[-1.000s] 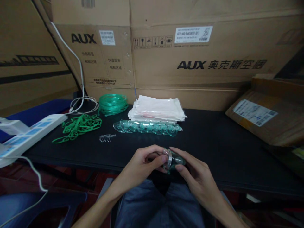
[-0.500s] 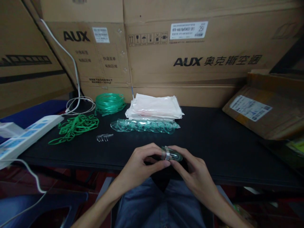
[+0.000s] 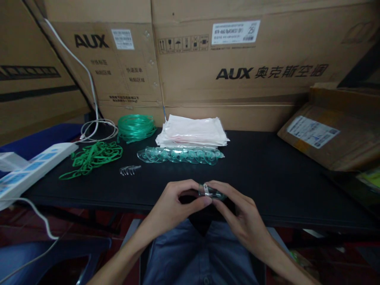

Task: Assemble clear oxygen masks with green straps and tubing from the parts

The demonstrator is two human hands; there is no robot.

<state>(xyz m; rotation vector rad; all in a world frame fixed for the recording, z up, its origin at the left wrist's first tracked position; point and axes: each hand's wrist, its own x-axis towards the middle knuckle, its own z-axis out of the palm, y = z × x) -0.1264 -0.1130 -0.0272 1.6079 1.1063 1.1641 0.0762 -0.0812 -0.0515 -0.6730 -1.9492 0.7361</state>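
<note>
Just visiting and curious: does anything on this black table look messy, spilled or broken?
Nothing looks broken or spilled. The green bands lie in a loose tangle, unlike the neat row of clear masks and stacked bags. Both hands, left and right, hold one clear mask.

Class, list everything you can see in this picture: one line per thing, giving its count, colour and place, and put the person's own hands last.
mask: one, clear green with a metal strip, held in both hands
row of masks: one, clear green, table centre
stack of bags: one, white, behind the row
coil of tubing: one, green, back left
straps: a heap, green, left
metal clips: a few, silver, beside the straps
power strip: one, white, far left
table: one, black
cardboard boxes: several, brown, behind
left hand: holds the mask
right hand: holds the mask
</note>
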